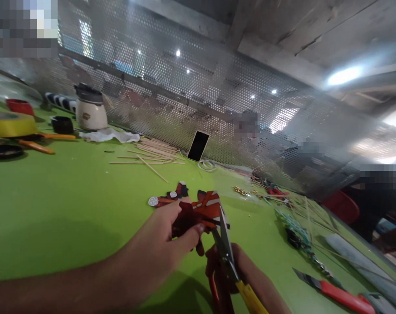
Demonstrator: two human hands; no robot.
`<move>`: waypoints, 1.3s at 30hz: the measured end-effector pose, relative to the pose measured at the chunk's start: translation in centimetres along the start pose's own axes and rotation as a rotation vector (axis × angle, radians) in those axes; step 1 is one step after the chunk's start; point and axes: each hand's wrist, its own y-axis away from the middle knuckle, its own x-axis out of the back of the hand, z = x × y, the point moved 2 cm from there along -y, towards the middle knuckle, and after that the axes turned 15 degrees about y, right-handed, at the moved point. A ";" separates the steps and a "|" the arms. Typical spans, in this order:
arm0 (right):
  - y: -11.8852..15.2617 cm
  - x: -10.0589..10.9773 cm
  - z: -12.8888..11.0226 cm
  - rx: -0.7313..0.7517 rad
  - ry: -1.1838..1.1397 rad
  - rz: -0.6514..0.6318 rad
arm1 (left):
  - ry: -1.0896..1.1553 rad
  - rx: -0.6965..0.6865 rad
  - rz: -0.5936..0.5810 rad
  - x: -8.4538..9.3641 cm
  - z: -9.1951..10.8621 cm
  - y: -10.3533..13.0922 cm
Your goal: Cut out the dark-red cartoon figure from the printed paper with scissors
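My left hand (175, 244) pinches a dark red and orange cut-out piece (209, 207) with black and white markings; what it is made of I cannot tell. In my right hand (240, 270) is a pair of scissors (227, 248), one handle yellow and the other red. The blades are parted and point up at the right edge of the piece, one of them overlapping it. Just beyond my left fingers show more dark parts with white round patterned ends (153, 201); whether they join the held piece I cannot make out.
Thin wooden sticks (158, 150) lie behind on the green table (70, 196). A phone (198, 146) leans against the perforated screen. At right are a red-handled utility knife (335, 292) and green beaded strands (292, 226). Yellow tape (11, 125) and a white jug (91, 111) stand left.
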 end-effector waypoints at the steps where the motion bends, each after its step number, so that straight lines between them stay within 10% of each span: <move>1: 0.1 0.1 0.1 0.017 -0.002 -0.004 | 0.014 0.003 -0.014 -0.1 0.2 0.1; 12: 1.4 2.1 -2.7 0.314 0.124 0.032 | 0.055 -0.017 -0.126 -0.6 1.4 0.2; 34: 1.3 2.3 -4.1 -0.149 -0.055 -0.081 | 0.268 0.147 -0.155 -0.9 0.7 0.2; 39: 1.6 2.4 -4.8 -0.059 -0.033 -0.111 | 0.307 0.155 -0.180 -0.9 0.7 0.3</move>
